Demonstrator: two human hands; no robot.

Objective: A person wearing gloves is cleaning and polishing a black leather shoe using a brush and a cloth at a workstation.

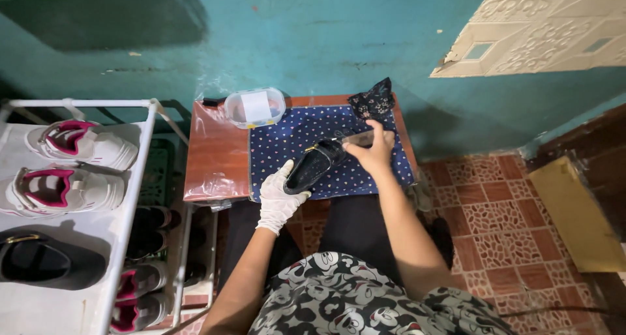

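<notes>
- Hands first: the left hand [279, 195], in a white glove, has its fingers curled round the heel end of a black shoe [314, 166]; the bare right hand [373, 151] has its fingers pinched on a small brush-like tool [355, 138] laid against the shoe's toe end.
- Shoe's place: tilted, held just above a blue dotted cloth [297, 139], near that cloth's front edge.
- Cloth reaches the right and front edges of a small wooden table [212, 155]; a bare strip under clear plastic stays open along the table's left side.
- Table's back edge touches the teal wall [313, 35]; one clear plastic box [255, 107] sits at the back, and one dark patterned rag [373, 100] lies at the back right corner.
- White shoe rack [127, 204] stands just beside the table's left edge, with only a narrow gap between.
- Rack's top shelf carries two white-and-pink sneakers [78, 162] and one black shoe [45, 260]; lower shelves hold further pairs, too dark to count.
- Tiled floor [495, 224] to the right gives open room, up to one yellow board [577, 211] leaning near the wall.
</notes>
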